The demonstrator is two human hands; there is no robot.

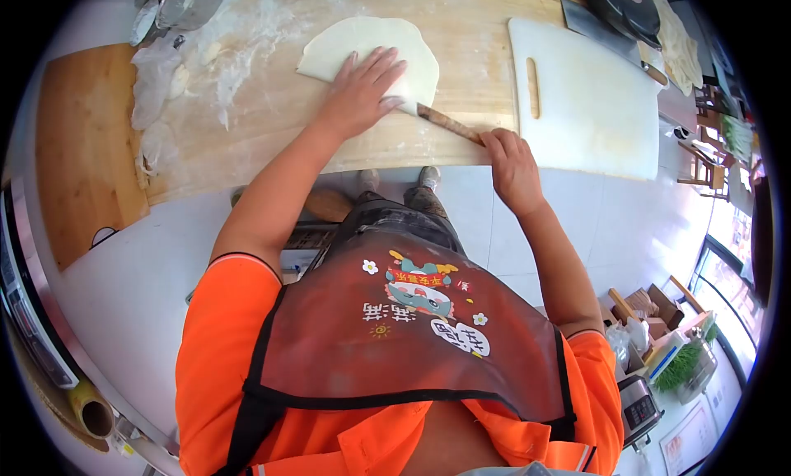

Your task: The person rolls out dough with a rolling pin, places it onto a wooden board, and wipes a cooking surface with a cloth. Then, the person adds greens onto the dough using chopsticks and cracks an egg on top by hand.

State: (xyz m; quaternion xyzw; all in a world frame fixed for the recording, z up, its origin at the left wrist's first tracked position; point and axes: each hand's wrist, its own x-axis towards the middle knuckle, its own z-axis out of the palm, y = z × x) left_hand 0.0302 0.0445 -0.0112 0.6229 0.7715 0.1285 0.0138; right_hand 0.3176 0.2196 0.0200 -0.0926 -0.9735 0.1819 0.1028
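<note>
A thin, flat sheet of rolled dough [329, 49] lies on the floured wooden worktop, its near side coming to a point. My left hand [362, 89] rests flat on the dough with its fingers spread. Gripped in my right hand [512, 165], at its near end, is a slim wooden rolling pin [449, 123] with a darkened tip. The pin slants up to the left, and its far tip lies by the near edge of the dough, close to my left thumb. Whether the tip touches the dough I cannot tell.
A white cutting board [589, 114] lies to the right, with a broad-bladed knife [606, 38] and a black pan [626, 11] beyond it. Metal bowls [189, 5] and plastic bags [154, 85] sit on the left. Loose flour covers the wooden worktop [272, 130].
</note>
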